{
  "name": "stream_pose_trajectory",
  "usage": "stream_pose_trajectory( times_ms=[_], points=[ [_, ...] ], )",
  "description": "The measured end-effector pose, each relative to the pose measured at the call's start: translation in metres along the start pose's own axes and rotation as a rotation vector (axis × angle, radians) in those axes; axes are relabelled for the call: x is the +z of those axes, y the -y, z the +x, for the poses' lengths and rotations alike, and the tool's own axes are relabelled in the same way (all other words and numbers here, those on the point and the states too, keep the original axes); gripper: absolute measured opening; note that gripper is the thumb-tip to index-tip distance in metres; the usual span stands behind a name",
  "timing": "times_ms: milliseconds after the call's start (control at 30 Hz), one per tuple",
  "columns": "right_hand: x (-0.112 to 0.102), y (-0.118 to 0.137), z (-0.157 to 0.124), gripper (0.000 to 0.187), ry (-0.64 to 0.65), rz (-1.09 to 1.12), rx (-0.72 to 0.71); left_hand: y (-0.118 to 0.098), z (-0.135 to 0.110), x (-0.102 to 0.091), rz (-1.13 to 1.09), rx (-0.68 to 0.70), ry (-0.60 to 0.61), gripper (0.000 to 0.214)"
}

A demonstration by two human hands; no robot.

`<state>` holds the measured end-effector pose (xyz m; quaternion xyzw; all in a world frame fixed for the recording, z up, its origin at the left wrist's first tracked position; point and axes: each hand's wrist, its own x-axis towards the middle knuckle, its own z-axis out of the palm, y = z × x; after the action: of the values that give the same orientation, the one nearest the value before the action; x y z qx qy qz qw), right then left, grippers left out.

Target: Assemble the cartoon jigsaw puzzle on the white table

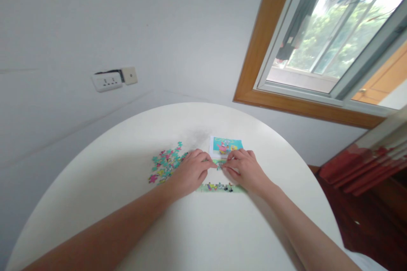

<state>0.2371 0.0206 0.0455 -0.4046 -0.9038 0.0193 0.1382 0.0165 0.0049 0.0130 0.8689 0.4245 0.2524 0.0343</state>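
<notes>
My left hand (194,169) and my right hand (243,168) meet near the middle of the white table, fingertips bent inward. Between them are small joined jigsaw puzzle pieces (219,164), with the fingertips of both hands closed at their edges. Just beyond lies a picture card (226,146) showing a pink and a yellow cartoon figure on teal; my right hand overlaps its lower corner. Nearer to me, a joined strip of puzzle (218,188) lies flat, its ends partly hidden by my hands. Beside my left hand spreads a heap of loose puzzle pieces (168,160).
The round white table (197,233) reaches to a pale wall with a socket (108,81) at the left. A wood-framed window (305,103) is at the upper right. A red curtain (362,165) hangs right of the table.
</notes>
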Motion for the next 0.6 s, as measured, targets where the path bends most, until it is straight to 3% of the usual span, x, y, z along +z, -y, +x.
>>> stream_pose_trajectory(
  times_ms=[600],
  points=[
    [0.0055,0.0,0.0019,0.017,0.012,0.04,0.02,0.0029,-0.0002,0.0018,-0.016,0.013,-0.006,0.041]
  ],
)
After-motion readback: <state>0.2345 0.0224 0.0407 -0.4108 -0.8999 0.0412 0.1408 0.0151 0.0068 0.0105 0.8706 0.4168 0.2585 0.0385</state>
